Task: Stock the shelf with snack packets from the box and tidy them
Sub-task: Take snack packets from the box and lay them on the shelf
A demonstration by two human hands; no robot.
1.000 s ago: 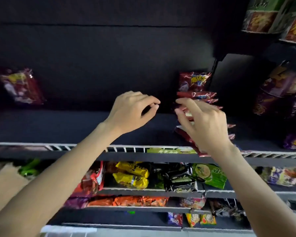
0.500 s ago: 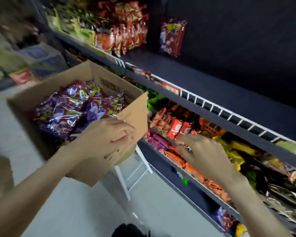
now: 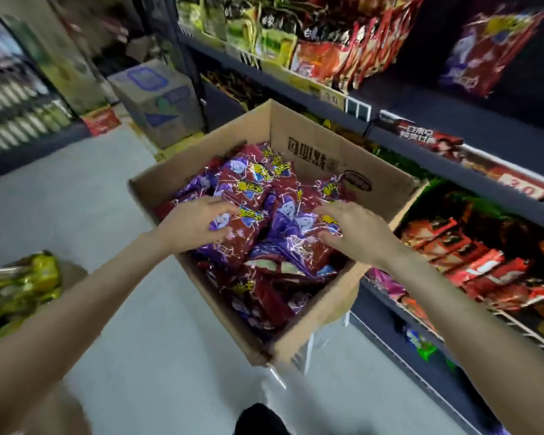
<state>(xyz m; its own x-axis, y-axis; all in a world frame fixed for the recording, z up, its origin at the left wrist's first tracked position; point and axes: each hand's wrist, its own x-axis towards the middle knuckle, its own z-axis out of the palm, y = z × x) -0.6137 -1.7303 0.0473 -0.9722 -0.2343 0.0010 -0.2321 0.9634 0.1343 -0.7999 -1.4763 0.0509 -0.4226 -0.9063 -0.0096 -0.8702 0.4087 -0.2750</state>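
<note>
An open cardboard box (image 3: 314, 136) stands in front of me beside the shelf (image 3: 427, 120), full of red and purple snack packets (image 3: 255, 183). Both my hands are inside it. My left hand (image 3: 192, 222) grips a packet (image 3: 242, 229) on top of the heap, fingers over its upper edge and thumb underneath. A little to the right, my right hand (image 3: 355, 233) closes on a purple packet (image 3: 296, 233), thumb low and fingers above. One matching packet (image 3: 490, 51) stands alone on the dark upper shelf at the right.
Rows of other snacks (image 3: 321, 54) fill the shelf at upper left, and red packets (image 3: 471, 259) fill the lower tiers. The box rests on a white stand (image 3: 308, 353). Another carton (image 3: 161, 105) sits on the grey floor behind. Yellow packets (image 3: 16, 287) lie at my left.
I have turned from the upper shelf down to the box. Both hands came off the stacked packets on the shelf, passed the box's edge and now hold packets inside it.
</note>
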